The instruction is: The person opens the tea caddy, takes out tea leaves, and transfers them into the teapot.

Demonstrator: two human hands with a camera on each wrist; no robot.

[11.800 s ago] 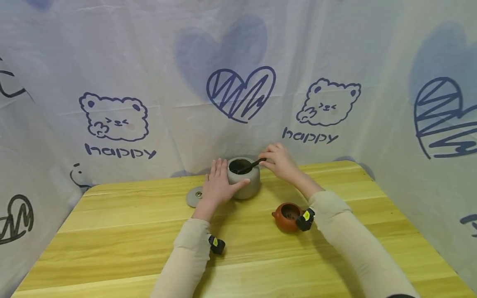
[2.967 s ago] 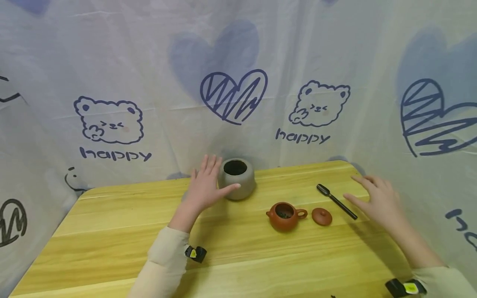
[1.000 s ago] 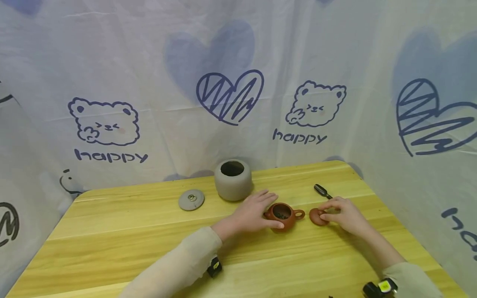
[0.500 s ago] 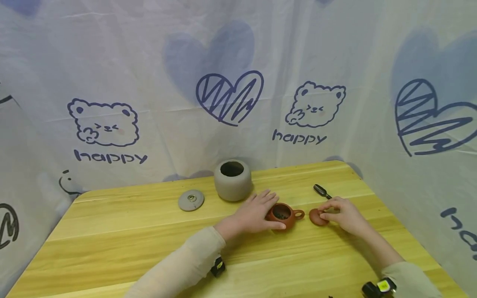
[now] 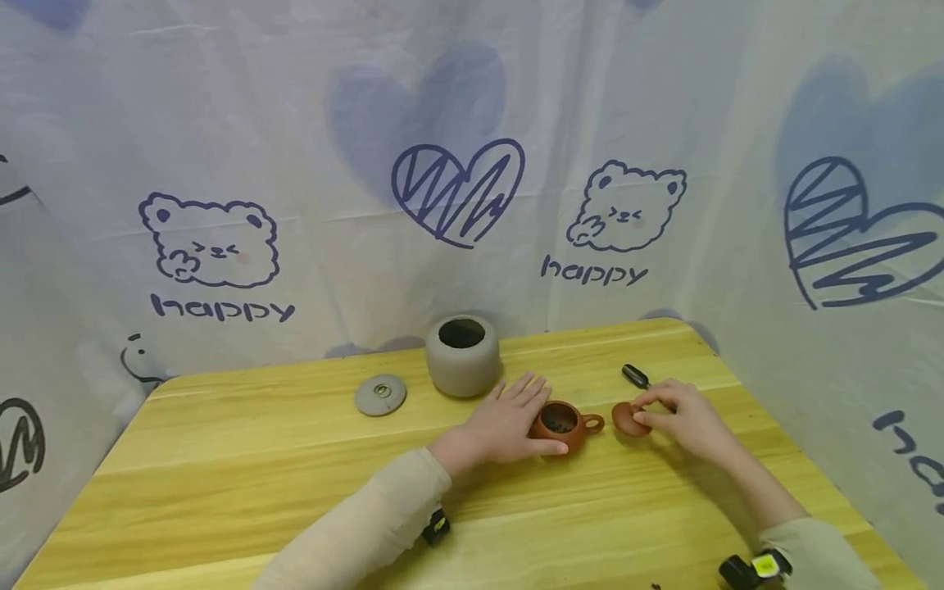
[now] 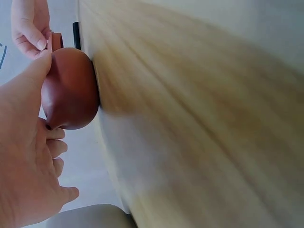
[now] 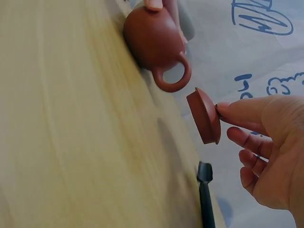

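Note:
My left hand (image 5: 505, 424) rests against the spout side of a small reddish-brown clay teapot (image 5: 572, 443), its fingers extended along the far side and its thumb across the near side. Dark tea leaves (image 5: 558, 425) lie inside the uncovered pot. My right hand (image 5: 689, 420) pinches the knob of the matching teapot lid (image 5: 626, 420) between thumb and fingertips. In the right wrist view the lid (image 7: 204, 116) is tilted and raised off the table, just beyond the pot's handle (image 7: 172, 81), not touching it. The spout shows in the left wrist view beside the left fingers.
Behind the left hand stands a grey jar (image 5: 462, 366) with its mouth uncovered, its grey lid (image 5: 380, 395) to the left on the wooden table (image 5: 243, 459). A dark tea scoop (image 5: 636, 376) lies beyond the right hand, partly hidden. A patterned cloth (image 5: 347, 287) hangs at the back.
The right hand set down the tea scoop and took hold of the teapot lid, now raised slightly. The left hand moved from the jar to the teapot.

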